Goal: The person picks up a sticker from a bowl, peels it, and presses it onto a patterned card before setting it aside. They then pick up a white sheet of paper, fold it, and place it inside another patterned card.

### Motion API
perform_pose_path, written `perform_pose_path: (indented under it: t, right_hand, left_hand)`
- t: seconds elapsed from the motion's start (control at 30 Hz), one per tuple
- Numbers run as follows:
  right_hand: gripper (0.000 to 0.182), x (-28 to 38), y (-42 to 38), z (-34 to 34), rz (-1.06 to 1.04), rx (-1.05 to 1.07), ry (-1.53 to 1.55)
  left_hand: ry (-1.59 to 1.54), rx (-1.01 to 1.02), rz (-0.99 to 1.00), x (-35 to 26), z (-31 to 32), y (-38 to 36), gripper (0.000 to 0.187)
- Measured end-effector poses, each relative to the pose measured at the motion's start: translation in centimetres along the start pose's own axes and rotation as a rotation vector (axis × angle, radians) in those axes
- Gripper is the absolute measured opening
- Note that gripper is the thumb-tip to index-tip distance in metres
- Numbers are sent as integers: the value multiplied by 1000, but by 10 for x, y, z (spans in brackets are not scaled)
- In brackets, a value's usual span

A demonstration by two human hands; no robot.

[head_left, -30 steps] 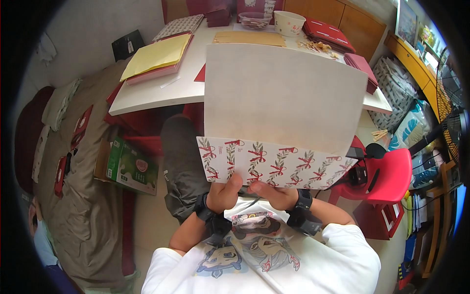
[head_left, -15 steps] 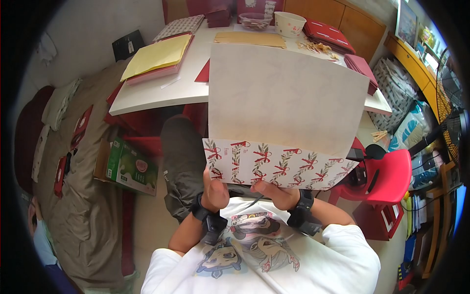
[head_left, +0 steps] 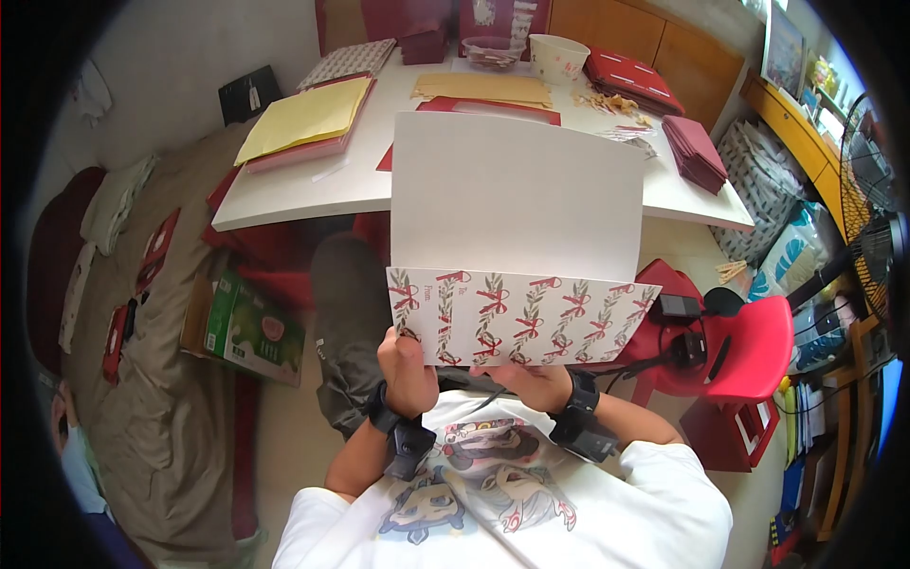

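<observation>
A large card sheet is folded across its lower part, with a plain pale upper panel and a flap printed with red bows and green sprigs. My left hand grips the lower left corner of the printed flap, thumb on top. My right hand holds the bottom edge near its middle. The fingers of both hands are mostly hidden under the card. Just behind the upper panel, a red piece lies on the white table.
Yellow sheets lie on a stack at the table's left. A white bowl, red folders and dark red envelopes are further right. A red stool stands right, a green box left. Part of a person shows far left.
The card has shifted left and its upper panel looks smaller and lower, uncovering more of the red piece and table behind. Both hands still hold it and have moved slightly left.
</observation>
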State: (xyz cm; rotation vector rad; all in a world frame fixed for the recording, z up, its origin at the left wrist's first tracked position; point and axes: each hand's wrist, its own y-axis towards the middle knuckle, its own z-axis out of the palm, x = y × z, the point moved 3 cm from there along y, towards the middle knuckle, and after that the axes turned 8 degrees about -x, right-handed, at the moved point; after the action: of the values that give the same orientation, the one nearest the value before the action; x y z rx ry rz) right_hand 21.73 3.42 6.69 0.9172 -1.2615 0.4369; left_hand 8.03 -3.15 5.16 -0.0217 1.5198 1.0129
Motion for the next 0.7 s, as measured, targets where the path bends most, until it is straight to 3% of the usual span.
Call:
perform_pose_path:
  t: [0.13, 0.2, 0.3, 0.4, 0.47, 0.5, 0.63, 0.7]
  right_hand:
    - [34, -14, 0, -6, -18, 35, 25]
    - [43, -11, 1, -6, -70, 42, 24]
    - [59, -10, -1, -8, 21, -120, 92]
    - [60, -15, 1, -14, -94, -157, 176]
    - [54, -14, 2, -16, -131, -156, 196]
    - [49, -13, 2, -17, -117, -177, 219]
    - [37, -5, 2, -13, 4, -252, 287]
    - [36, -3, 4, -13, 5, -267, 324]
  left_hand:
    - [-169, -76, -15, 0, -3, 0, 50]
    - [303, -155, 73, -10, -4, 6, 61]
    - [264, -232, 78, -10, -8, 7, 59]
    - [351, -267, 94, -10, -15, 9, 59]
    - [584, -291, 236, -15, -19, 13, 57]
    - [192, -339, 147, -14, -18, 14, 50]
    - [264, -329, 162, 1, -31, 6, 46]
    - [520, -139, 147, 24, -40, -2, 46]
